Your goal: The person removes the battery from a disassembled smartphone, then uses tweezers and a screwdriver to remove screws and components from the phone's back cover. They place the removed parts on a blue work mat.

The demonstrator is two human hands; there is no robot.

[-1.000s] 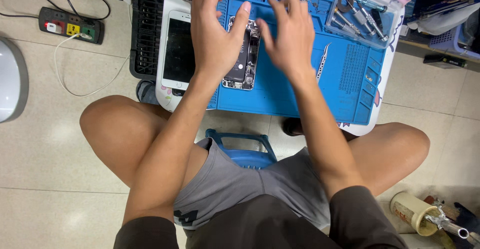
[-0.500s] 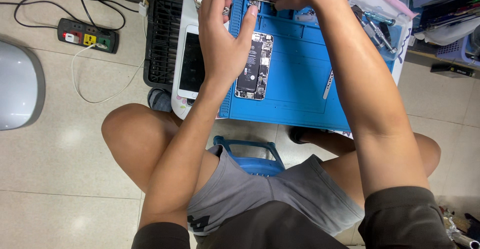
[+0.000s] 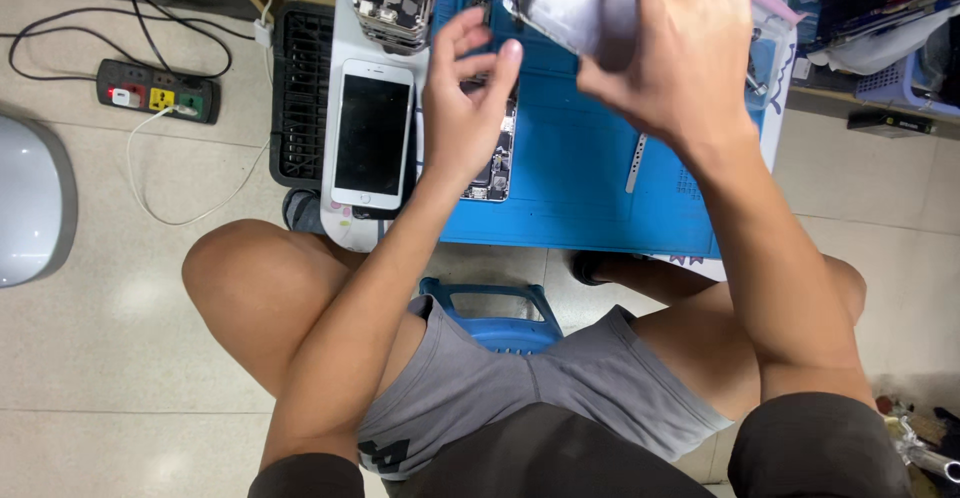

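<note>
Right hand (image 3: 672,53) is up over the far edge of the desk (image 3: 570,198), fingers curled round a silvery phone panel (image 3: 570,3). Left hand (image 3: 462,108) hovers with fingers loosely spread over the opened phone (image 3: 492,163) on the blue mat (image 3: 580,173). A white phone (image 3: 371,133) lies at the left edge.

A person seen from above. They wear grey shorts (image 3: 560,398) of soft, creased fabric, with a dark printed mark near the hem of the left leg. A dark, nearly black short-sleeved top (image 3: 560,458) shows at the bottom edge, its sleeves ending above the elbows. Both forearms are bare, with no watch, bracelet or sleeve on them. The left hand (image 3: 465,108) and right hand (image 3: 675,58) are ungloved, with no rings visible. Both knees and thighs are bare below the shorts.
</note>
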